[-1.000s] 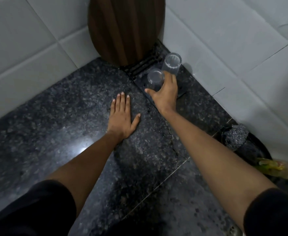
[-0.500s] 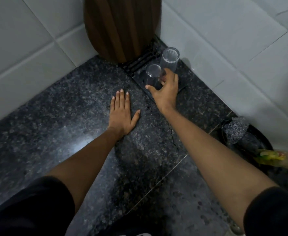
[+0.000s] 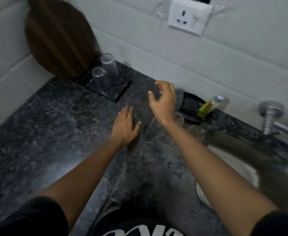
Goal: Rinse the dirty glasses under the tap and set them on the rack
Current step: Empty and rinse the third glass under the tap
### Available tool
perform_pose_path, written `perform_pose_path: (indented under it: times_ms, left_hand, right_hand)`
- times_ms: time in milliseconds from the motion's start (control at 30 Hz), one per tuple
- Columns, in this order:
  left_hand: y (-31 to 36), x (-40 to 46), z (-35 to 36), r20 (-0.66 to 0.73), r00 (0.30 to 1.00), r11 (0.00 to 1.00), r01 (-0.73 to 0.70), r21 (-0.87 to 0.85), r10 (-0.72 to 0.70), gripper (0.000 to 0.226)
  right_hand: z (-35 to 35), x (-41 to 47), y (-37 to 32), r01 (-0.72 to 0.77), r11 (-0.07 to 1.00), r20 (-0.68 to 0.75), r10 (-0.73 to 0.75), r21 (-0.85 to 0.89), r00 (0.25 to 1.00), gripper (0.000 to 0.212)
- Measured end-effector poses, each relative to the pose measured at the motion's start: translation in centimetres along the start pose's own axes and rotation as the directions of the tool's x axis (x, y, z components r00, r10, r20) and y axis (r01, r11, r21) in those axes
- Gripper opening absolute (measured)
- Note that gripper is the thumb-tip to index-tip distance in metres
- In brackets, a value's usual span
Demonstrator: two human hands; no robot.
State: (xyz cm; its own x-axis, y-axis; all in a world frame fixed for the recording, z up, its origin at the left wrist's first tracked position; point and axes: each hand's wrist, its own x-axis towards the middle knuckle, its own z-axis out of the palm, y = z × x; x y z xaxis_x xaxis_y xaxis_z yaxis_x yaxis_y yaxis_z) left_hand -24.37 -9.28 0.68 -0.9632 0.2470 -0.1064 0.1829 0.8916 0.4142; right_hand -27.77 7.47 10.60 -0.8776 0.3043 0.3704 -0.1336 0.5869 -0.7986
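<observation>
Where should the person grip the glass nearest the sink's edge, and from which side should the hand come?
Grip the glass nearest the sink round its wall, probably coming from above and the left. The right hand hovers there empty, and the sink lies on its far side.

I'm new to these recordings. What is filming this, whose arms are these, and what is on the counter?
There is no machine: a person wears a camera on the head, looking down at their own bare arms. The left hand lies flat on the dark speckled stone counter. The right hand hovers above it, fingers loosely curled, holding nothing. Two clear drinking glasses stand upside down on the black drying rack in the corner, before a brown wooden board. Two more clear glasses sit near the white sink; blur hides their details.
</observation>
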Motion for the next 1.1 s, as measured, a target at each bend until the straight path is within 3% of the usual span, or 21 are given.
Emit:
perform_pose_path:
  times_ms: [133,267,433,567,700,833,967,1100]
  left_hand:
    - [5.7,-1.9,3.2,0.055,0.994,0.995,-0.095,0.018,0.094,0.084]
    - [8.9,-4.0,6.4,0.138,0.983,0.99,-0.129,0.064,0.119,0.093]
    - [10.0,-7.0,10.0,0.224,0.966,0.982,-0.155,0.113,0.126,0.094]
    - [10.4,-8.5,11.9,0.221,0.962,0.969,-0.198,0.15,0.162,0.095]
    - [10.1,-8.6,12.5,0.209,0.963,0.96,-0.209,0.186,0.17,0.094]
    - [10.1,-8.6,12.7,0.197,0.966,0.957,-0.209,0.199,0.17,0.095]
    - [10.6,-8.5,12.4,0.183,0.97,0.966,-0.193,0.172,0.162,0.093]
    - [13.7,-8.9,12.3,0.157,0.962,0.963,-0.244,0.112,0.225,0.088]
  right_hand:
    - [-6.6,-2.7,2.5,-0.035,0.989,0.056,0.044,-0.146,0.997,0.04]
    - [-10.4,-5.0,5.6,-0.069,0.934,0.209,0.151,-0.351,0.966,0.077]
    - [-13.1,-7.3,8.9,-0.095,0.828,0.26,0.28,-0.553,0.924,0.107]
    - [-14.0,-9.2,10.5,-0.185,0.842,0.278,0.362,-0.506,0.89,0.101]
    - [-14.5,-9.7,11.2,-0.236,0.881,0.267,0.363,-0.41,0.893,0.084]
    - [-14.7,-9.7,11.2,-0.282,0.895,0.249,0.377,-0.346,0.892,0.081]
    - [-16.5,-10.3,11.3,-0.392,0.883,0.151,0.437,-0.257,0.887,0.089]
    - [-21.2,-11.6,11.9,-0.432,0.887,0.046,0.444,-0.162,0.895,0.08]
